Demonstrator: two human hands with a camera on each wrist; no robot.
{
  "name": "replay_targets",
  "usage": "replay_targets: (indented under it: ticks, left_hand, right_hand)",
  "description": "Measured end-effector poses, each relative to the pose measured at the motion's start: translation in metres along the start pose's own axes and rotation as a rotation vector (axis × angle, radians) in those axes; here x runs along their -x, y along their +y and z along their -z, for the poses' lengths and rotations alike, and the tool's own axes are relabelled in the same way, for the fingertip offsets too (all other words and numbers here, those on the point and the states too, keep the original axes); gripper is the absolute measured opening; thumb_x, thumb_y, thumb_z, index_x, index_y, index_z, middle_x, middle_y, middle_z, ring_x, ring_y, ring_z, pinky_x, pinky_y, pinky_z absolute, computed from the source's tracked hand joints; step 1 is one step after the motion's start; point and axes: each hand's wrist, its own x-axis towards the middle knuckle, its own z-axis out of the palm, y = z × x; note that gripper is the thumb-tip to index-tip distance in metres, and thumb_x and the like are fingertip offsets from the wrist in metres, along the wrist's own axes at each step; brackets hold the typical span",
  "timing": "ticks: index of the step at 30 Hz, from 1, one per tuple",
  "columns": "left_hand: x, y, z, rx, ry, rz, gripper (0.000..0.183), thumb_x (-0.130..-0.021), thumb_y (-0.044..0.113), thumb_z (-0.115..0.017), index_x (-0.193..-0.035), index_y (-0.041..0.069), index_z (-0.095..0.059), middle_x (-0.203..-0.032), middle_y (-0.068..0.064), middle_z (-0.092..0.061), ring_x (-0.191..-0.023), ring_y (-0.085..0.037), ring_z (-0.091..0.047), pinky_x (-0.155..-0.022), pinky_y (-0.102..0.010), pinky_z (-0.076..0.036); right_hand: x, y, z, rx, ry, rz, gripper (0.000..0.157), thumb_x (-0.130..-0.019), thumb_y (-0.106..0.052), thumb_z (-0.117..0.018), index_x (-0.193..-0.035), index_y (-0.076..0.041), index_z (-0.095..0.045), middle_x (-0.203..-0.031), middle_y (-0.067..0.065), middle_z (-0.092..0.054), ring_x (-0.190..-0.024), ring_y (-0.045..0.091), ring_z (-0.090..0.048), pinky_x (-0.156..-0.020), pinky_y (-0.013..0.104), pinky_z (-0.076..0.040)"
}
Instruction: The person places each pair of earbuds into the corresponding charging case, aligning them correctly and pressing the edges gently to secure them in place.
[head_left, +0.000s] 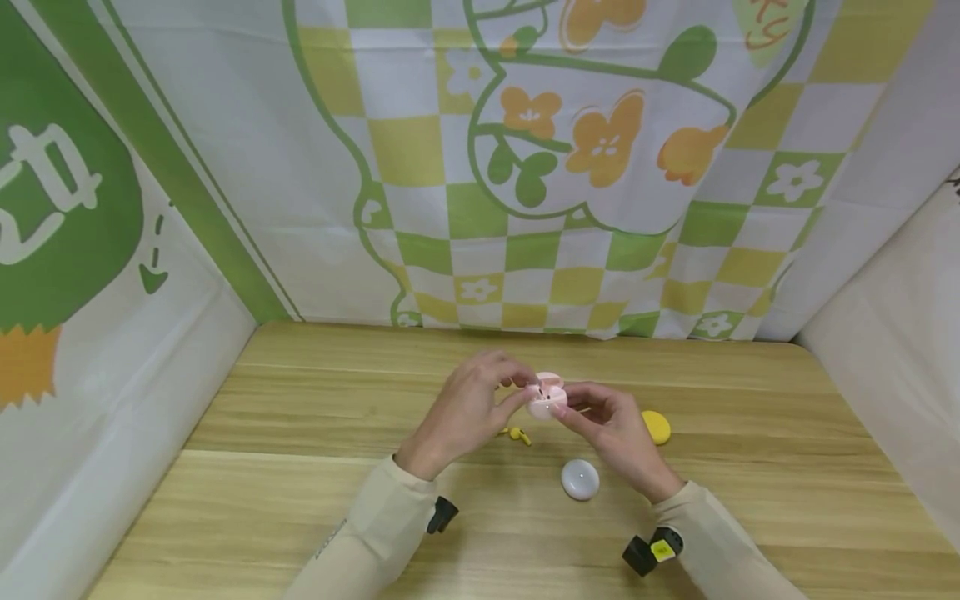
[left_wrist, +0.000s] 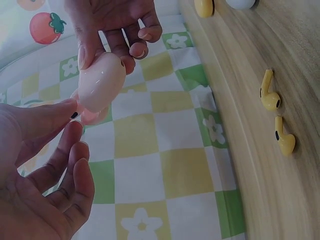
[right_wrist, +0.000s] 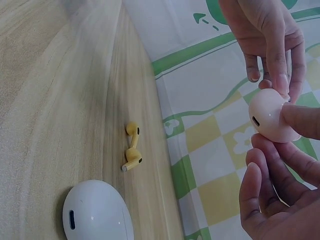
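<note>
Above the table my right hand [head_left: 618, 429] grips a small glossy pink earbud case [head_left: 546, 408] between thumb and fingers, its lid flipped open. My left hand [head_left: 465, 408] reaches to the case's opening from the other side. In the left wrist view, its thumb and forefinger pinch a pink earbud [left_wrist: 74, 115] with a dark spot, right at the case; most of the earbud is hidden by the fingertips. The right wrist view shows a dark port slot on the case's rounded underside.
Two yellow earbuds [left_wrist: 270, 98] lie on the wooden table [head_left: 315, 492] below my left hand. A closed white case [head_left: 581, 481] sits nearer me, and a yellow case [head_left: 657, 427] lies just beyond my right hand. Printed cloth [head_left: 408, 150] hangs along the table's back edge.
</note>
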Motion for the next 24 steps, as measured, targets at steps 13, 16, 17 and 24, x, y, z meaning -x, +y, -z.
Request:
replay_targets:
  ticks: [13, 16, 17, 24]
  left_hand:
    - [0.0008, 0.0005, -0.0015, 0.004, -0.033, 0.014, 0.011, -0.092, 0.012, -0.077, -0.103, 0.01, -0.076, -0.096, -0.004, -0.065, -0.095, -0.026, -0.06, -0.08, -0.037, -0.049]
    - [0.0008, -0.0001, -0.0016, -0.002, -0.032, 0.033, 0.012, -0.092, 0.013, -0.077, -0.103, 0.01, -0.077, -0.097, -0.005, -0.066, -0.095, -0.025, -0.06, -0.08, -0.036, -0.049]
    - [0.0008, -0.0003, -0.0016, -0.006, -0.032, 0.041, 0.012, -0.092, 0.014, -0.077, -0.103, 0.011, -0.077, -0.097, -0.004, -0.065, -0.095, -0.025, -0.06, -0.08, -0.036, -0.049]
    - [0.0014, -0.0002, -0.0003, -0.01, -0.037, 0.068, 0.011, -0.093, 0.015, -0.076, -0.103, 0.011, -0.077, -0.098, -0.005, -0.065, -0.094, -0.024, -0.06, -0.079, -0.035, -0.049]
  right_hand:
    - [0.0003, 0.0002, 0.0002, -0.005, 0.002, 0.001, 0.026, -0.094, -0.017, -0.075, -0.116, -0.003, -0.072, -0.105, 0.009, -0.071, -0.095, 0.023, -0.067, -0.083, 0.029, -0.057]
    - [0.0004, -0.0001, 0.0001, -0.004, 0.002, 0.001, 0.026, -0.094, -0.016, -0.075, -0.116, -0.003, -0.072, -0.105, 0.009, -0.071, -0.095, 0.023, -0.067, -0.083, 0.029, -0.057]
    - [0.0004, -0.0001, 0.0001, -0.002, 0.002, 0.001, 0.026, -0.094, -0.016, -0.075, -0.116, -0.003, -0.072, -0.105, 0.009, -0.071, -0.095, 0.023, -0.067, -0.083, 0.029, -0.057]
    - [0.0003, -0.0002, 0.0003, -0.001, -0.002, 0.002, 0.026, -0.094, -0.016, -0.075, -0.117, -0.004, -0.072, -0.106, 0.009, -0.071, -0.096, 0.023, -0.067, -0.083, 0.029, -0.057]
